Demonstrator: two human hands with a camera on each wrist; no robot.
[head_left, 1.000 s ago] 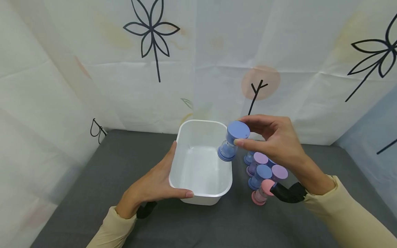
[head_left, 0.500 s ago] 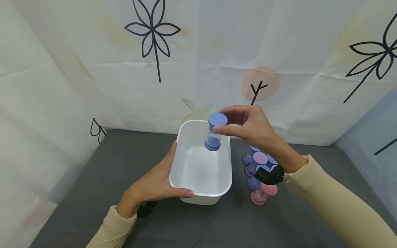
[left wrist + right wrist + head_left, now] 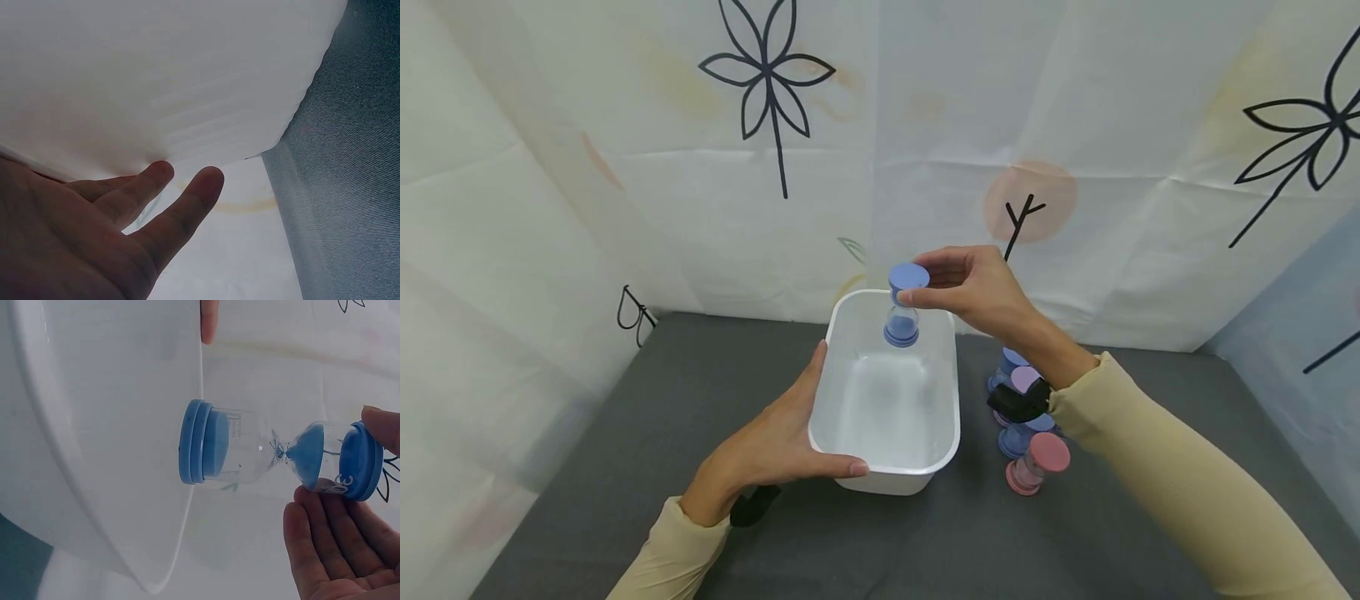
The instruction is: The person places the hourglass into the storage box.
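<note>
A blue hourglass (image 3: 901, 321) hangs upright over the far part of a white plastic tub (image 3: 891, 472). My right hand (image 3: 973, 287) pinches its top cap between thumb and fingers; in the right wrist view, blue sand shows in both bulbs of the hourglass (image 3: 306, 450). My left hand (image 3: 775, 433) rests against the tub's near left corner, thumb along the front rim and fingers along the left side. The left wrist view shows straight fingers (image 3: 181, 219) under the pale tub wall (image 3: 206, 81), with fingertips right at it.
Right of the tub stand several hourglasses, among them a pink one (image 3: 1037, 462), a blue one (image 3: 1015, 442) and a purple-topped one (image 3: 1024, 379), partly hidden by my right wrist. Dark grey cloth (image 3: 760, 367) covers the table; a patterned white curtain (image 3: 940, 108) rises behind.
My right hand has carried the blue hourglass leftward and away from me, from the tub's right rim to over its far part. The left hand and the tub have stayed put.
</note>
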